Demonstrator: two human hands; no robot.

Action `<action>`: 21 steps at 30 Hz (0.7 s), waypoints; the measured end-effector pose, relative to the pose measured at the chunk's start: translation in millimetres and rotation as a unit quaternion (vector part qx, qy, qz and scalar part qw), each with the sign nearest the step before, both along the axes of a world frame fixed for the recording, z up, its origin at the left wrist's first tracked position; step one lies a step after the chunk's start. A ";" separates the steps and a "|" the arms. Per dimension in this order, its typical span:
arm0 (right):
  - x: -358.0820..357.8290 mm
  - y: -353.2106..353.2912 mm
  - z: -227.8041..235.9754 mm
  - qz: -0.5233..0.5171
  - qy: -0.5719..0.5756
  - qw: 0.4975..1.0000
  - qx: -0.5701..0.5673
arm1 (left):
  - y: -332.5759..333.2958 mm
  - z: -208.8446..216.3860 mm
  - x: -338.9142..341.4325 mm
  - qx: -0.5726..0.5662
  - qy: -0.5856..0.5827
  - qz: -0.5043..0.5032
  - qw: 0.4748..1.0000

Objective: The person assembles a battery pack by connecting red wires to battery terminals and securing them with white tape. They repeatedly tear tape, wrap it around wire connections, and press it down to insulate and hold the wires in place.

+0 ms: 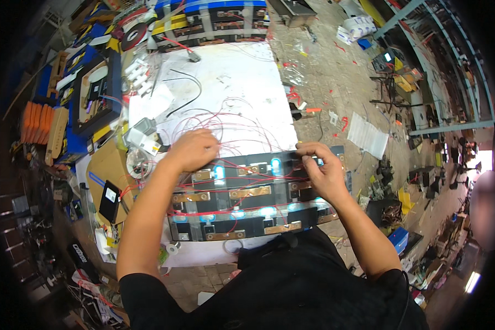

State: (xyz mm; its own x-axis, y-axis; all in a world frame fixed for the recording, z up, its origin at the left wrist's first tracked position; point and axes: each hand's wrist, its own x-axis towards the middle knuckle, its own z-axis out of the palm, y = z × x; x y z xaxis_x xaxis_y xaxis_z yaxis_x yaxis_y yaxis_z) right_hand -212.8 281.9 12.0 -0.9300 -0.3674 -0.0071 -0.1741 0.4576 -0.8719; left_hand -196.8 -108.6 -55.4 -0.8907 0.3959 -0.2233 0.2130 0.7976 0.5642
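A battery pack of black cells (258, 211) lies across the near end of the white table, just in front of my body. Copper strips (250, 192) join its terminals, and clear tape bands cross it. Thin red wires (242, 133) loop over its far edge and along its rows. At the pack's far left corner my left hand (195, 149) is closed, fingers curled down among the wires; what it grips is hidden. Over the far right corner my right hand (325, 171) pinches with thumb and forefinger; anything between the tips is too small to name.
Another blue-and-black battery pack (225, 22) stands at the table's far end. Black leads (190, 91) lie on the white tabletop (242, 71). To the left are a dark tray (96, 93), a black box with wires (110, 199) and a tape roll (133, 37). Shelving (451, 71) stands right.
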 end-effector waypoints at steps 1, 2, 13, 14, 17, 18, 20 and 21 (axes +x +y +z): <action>0.0 7.6 2.8 -0.022 -0.027 0.999 -0.012 | -8.1 1.8 5.5 -0.005 0.036 0.009 0.999; -0.7 16.3 5.0 -0.043 -0.055 0.997 -0.025 | -18.6 2.8 9.7 -0.015 0.026 0.012 0.999; 7.1 36.0 3.6 -0.057 -0.181 0.978 -0.086 | -107.8 50.6 88.7 -0.207 0.198 0.171 0.943; 9.9 29.6 6.9 -0.064 -0.228 0.966 -0.107 | -109.5 57.5 93.2 -0.226 0.230 0.187 0.928; 12.9 21.0 -0.2 0.006 -0.188 0.977 -0.099 | -121.3 82.7 100.6 -0.273 0.304 0.222 0.886; 14.1 13.0 7.7 -0.007 -0.218 0.971 -0.100 | -127.4 85.8 107.3 -0.287 0.308 0.248 0.873; 13.7 10.2 1.9 0.025 -0.159 0.986 -0.046 | -137.0 85.6 117.0 -0.290 0.317 0.279 0.859; 14.1 6.4 -1.4 0.044 -0.127 0.991 -0.020 | -142.4 75.9 125.3 -0.227 0.237 0.321 0.888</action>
